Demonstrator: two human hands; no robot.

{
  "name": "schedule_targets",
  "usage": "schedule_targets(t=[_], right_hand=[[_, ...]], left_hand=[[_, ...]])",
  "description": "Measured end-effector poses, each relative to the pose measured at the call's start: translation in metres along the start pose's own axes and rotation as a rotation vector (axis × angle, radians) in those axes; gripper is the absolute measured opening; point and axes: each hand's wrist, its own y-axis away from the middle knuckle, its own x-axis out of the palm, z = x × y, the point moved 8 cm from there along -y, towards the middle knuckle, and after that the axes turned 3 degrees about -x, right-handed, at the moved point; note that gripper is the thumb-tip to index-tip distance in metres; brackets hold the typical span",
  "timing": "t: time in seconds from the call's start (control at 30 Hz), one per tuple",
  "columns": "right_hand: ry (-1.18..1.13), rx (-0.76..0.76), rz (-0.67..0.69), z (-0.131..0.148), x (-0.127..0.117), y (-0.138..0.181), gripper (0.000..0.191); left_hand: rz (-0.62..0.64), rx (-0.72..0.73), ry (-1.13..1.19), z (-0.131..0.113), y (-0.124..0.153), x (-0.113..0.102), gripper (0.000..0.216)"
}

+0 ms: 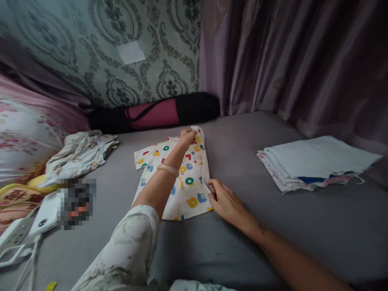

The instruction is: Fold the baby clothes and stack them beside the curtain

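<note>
A small white garment printed with coloured letters (188, 190) lies flat on the grey bed sheet (236, 153), partly folded. My left hand (187, 137), a pale bangle on its wrist, reaches to the garment's far end and pinches the fabric near the collar. At the garment's right edge my right hand (226, 201) rests on the sheet, and its fingers pinch that edge about halfway down.
A stack of folded white cloths (315, 163) lies to the right. A crumpled light garment (80, 153) sits at the left, beside floral bedding (24, 137). A black and maroon rolled bag (157, 113) lies against the patterned wall. White power strips and cables (21, 238) lie at lower left. Curtains hang at the right.
</note>
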Motion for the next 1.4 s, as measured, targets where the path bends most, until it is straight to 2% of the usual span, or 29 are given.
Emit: schedule_targets(t=[0.17, 0.27, 0.37, 0.47, 0.6, 0.73, 0.83, 0.9, 0.97, 1.1, 1.17, 1.2, 1.27, 1.4], right_hand=[[0.105, -0.223, -0.001, 0.015, 0.011, 0.004, 0.033], [0.126, -0.290, 0.007, 0.019, 0.013, 0.005, 0.028], [0.137, -0.332, 0.023, 0.022, 0.012, 0.006, 0.025], [0.145, -0.355, 0.034, 0.024, 0.009, 0.006, 0.024], [0.115, -0.328, 0.021, 0.024, 0.004, 0.003, 0.019], [-0.048, -0.308, 0.066, 0.026, 0.002, 0.001, 0.023], [-0.203, -0.216, 0.088, 0.017, -0.001, -0.005, 0.029], [-0.201, -0.145, 0.006, 0.004, -0.011, -0.014, 0.031], [-0.113, -0.141, -0.063, -0.007, -0.019, -0.022, 0.035], [0.175, -0.244, 0.019, -0.014, -0.010, -0.044, 0.047], [0.286, -0.277, 0.069, -0.012, 0.001, -0.057, 0.053], [0.326, -0.286, 0.083, -0.011, 0.007, -0.064, 0.055], [0.376, -0.291, 0.105, -0.008, 0.018, -0.077, 0.058], [0.411, -0.279, 0.148, -0.005, 0.033, -0.095, 0.062]], left_hand=[[-0.093, -0.031, 0.030, 0.035, 0.012, -0.045, 0.006], [-0.120, -0.055, 0.026, 0.055, 0.018, -0.058, 0.009], [-0.137, -0.076, 0.013, 0.064, 0.021, -0.062, 0.010], [-0.141, -0.099, -0.012, 0.065, 0.024, -0.062, 0.015], [-0.135, -0.116, -0.037, 0.063, 0.032, -0.061, 0.032], [-0.128, -0.104, -0.047, 0.065, 0.042, -0.065, 0.049], [-0.204, 0.012, -0.209, 0.057, 0.053, -0.077, 0.050], [-0.251, 0.151, -0.379, 0.046, 0.068, -0.081, 0.043], [-0.149, 0.321, -0.521, 0.035, 0.091, -0.070, 0.031], [0.371, 0.682, -0.690, 0.031, 0.170, -0.016, 0.015], [0.565, 0.796, -0.762, 0.039, 0.209, 0.005, 0.015], [0.614, 0.829, -0.801, 0.043, 0.223, 0.011, 0.016], [0.631, 0.870, -0.872, 0.050, 0.240, 0.019, 0.018], [0.535, 0.897, -0.910, 0.055, 0.247, 0.020, 0.021]])
